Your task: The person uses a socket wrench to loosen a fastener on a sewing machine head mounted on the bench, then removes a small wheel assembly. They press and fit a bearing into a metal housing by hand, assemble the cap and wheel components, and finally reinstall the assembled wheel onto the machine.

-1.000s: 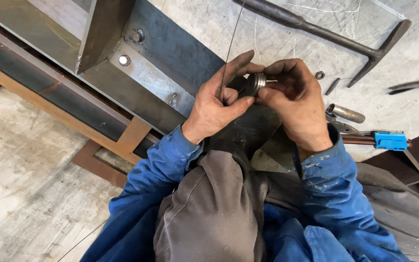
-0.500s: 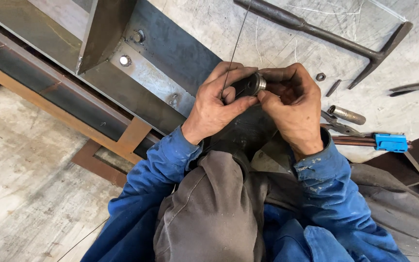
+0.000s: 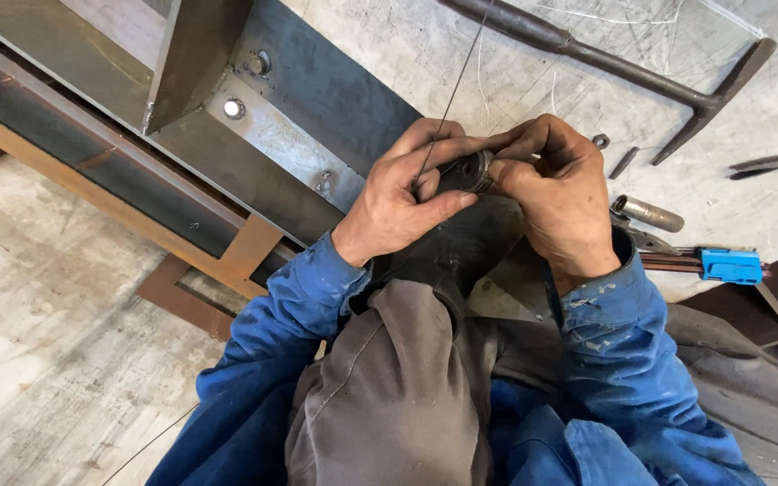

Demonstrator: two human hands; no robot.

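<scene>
Dark cylindrical fitting (image 3: 466,171) pinched between left hand (image 3: 404,200) and right hand (image 3: 558,193) fingertips — thin wire (image 3: 450,99) alongside.

Concrete floor (image 3: 56,342), pale grey, stained, scratched, thin stray wires across it. Steel beam (image 3: 92,153) runs diagonally from upper left, dark web, rusty flange edge. Base plate (image 3: 317,108) bolted down, three bolts visible, gusset (image 3: 195,58) standing upright on it. Rusty flat frame (image 3: 186,301) lies beside beam. Long T-shaped steel bar (image 3: 605,58) on floor at top right. Small metal cylinder (image 3: 648,213), nut (image 3: 600,140), blue plastic clip (image 3: 729,266) near right edge. Daylight, even, soft shadows.
</scene>
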